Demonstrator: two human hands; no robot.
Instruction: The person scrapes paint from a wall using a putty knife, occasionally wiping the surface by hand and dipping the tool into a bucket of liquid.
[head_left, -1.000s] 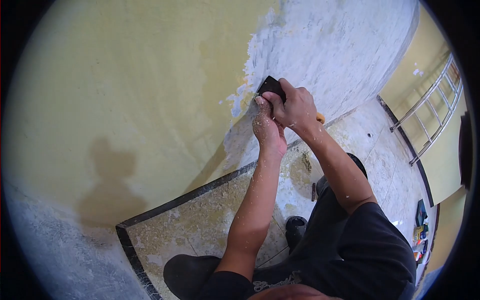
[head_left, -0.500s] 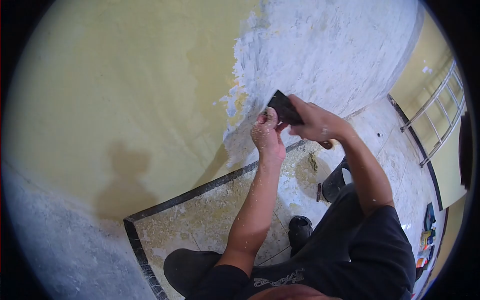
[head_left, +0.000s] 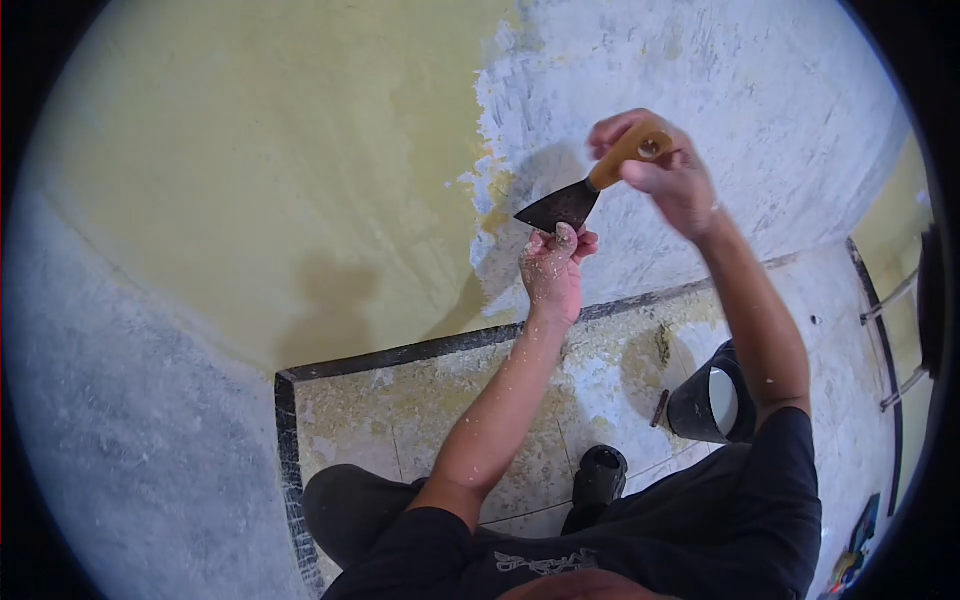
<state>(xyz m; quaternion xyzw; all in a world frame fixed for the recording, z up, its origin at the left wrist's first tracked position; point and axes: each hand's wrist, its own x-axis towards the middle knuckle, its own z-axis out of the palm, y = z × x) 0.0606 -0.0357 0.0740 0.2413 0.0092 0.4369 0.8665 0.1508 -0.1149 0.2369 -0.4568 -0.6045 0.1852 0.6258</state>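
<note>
A putty knife with a dark triangular blade (head_left: 562,207) and a wooden handle (head_left: 627,160) is in front of the wall. My left hand (head_left: 556,268), specked with flakes, pinches the lower edge of the blade between thumb and fingers. Around the handle, my right hand (head_left: 672,178) has its thumb on one side and its fingers raised or curled behind. Behind them the wall has yellow paint (head_left: 250,170) on the left and a scraped, whitish surface (head_left: 700,110) on the right.
Paint flakes cover the tiled floor (head_left: 430,400) along the dark skirting (head_left: 430,350). A black bucket (head_left: 690,405) with whitish contents stands right of my foot (head_left: 600,475). Metal rails (head_left: 893,300) are at the far right, coloured items (head_left: 855,550) at lower right.
The putty knife has turned so its wooden handle now shows, pointing up and right. My right hand has risen and loosened around it. The view has shifted, bringing the bucket more into sight.
</note>
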